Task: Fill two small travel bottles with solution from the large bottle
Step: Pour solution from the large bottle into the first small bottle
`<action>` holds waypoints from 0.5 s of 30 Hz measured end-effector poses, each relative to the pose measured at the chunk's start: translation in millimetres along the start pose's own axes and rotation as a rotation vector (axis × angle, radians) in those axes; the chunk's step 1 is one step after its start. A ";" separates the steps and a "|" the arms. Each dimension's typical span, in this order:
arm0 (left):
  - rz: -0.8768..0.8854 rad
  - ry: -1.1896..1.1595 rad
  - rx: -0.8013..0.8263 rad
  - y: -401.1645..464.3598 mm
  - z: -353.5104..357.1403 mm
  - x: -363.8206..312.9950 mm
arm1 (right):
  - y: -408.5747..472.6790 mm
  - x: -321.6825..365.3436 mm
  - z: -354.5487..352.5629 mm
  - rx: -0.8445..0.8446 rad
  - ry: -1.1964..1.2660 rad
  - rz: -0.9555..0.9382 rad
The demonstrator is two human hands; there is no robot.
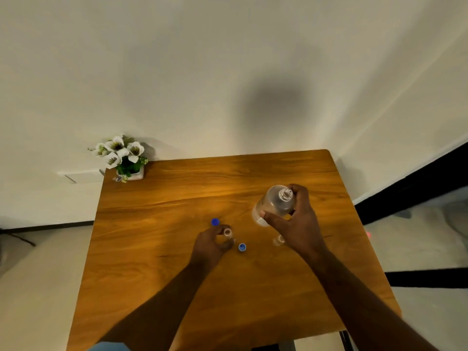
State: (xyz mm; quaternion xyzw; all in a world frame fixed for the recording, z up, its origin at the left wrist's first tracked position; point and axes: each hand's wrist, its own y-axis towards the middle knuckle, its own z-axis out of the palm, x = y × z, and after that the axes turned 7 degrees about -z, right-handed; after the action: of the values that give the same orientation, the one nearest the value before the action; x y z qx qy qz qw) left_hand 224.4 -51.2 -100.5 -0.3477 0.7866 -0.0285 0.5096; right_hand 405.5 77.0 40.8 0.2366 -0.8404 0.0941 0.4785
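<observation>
right hand point(297, 224) fingers wrap the large bottle point(277, 202); left hand point(211, 243) fingers grip a small bottle point(227, 234).

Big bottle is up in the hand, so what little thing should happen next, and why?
Probably tip the big bottle over the small bottle. The right hand grips the big bottle, open at the top, and the left hand steadies the small bottle, open too. Both blue caps lie on the table.
</observation>
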 end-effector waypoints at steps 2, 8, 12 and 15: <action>0.014 -0.096 0.001 0.5 -14.2 -24.5 | 5.2 13.9 -4.7 0.011 0.034 -0.049; 0.242 -0.263 -0.122 -2.8 -69.2 -122.8 | 28.9 73.0 -33.4 -0.006 0.185 -0.245; 0.419 -0.349 -0.162 -32.2 -120.6 -210.4 | 52.3 121.6 -69.8 -0.034 0.169 -0.404; 0.532 -0.421 -0.218 -61.1 -153.4 -267.9 | 67.6 160.9 -101.2 -0.053 0.119 -0.529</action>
State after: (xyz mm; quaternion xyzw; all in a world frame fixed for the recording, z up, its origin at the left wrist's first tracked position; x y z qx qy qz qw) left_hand 194.0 9.4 206.9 -0.1812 0.7259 0.2614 0.6099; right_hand 380.2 125.3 235.0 0.4295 -0.7218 -0.0425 0.5411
